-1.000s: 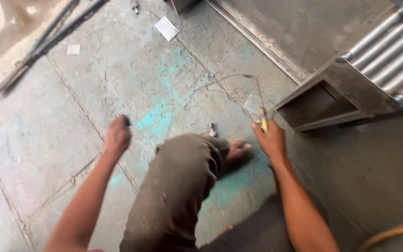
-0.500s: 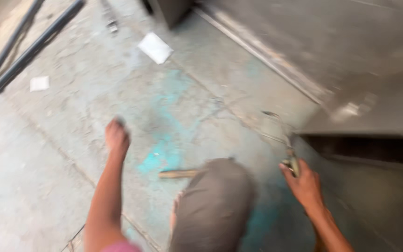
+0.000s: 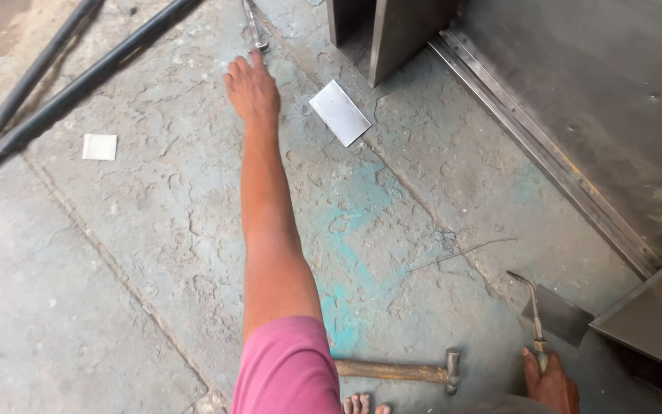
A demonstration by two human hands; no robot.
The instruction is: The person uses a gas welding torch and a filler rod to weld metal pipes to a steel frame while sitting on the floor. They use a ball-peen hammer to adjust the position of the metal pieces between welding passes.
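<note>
1. The left hand point(image 3: 252, 86) is stretched far forward across the concrete floor point(image 3: 155, 230), arm nearly straight, fingers extended and loosely together, holding nothing.
2. Its fingertips point(image 3: 257, 57) just meet the near end of a slim metal tool point(image 3: 251, 27), possibly a wrench, that lies flat on the floor. I cannot tell whether they press on it or merely touch it.
3. The tool's long axis runs away from the hand, roughly in line with the forearm, so the hand meets it end-on rather than across its shaft.
4. The right hand point(image 3: 549, 383) is well apart, low by the person's body, closed around the handle of a torch point(image 3: 532, 310) with a thin bent nozzle pointing up and away.
5. A hammer point(image 3: 400, 371) lies crosswise between the two arms, close to the bare toes point(image 3: 362, 403), touched by neither hand.
6. A pale rectangular plate point(image 3: 339, 112) lies just right of the left wrist.
</note>
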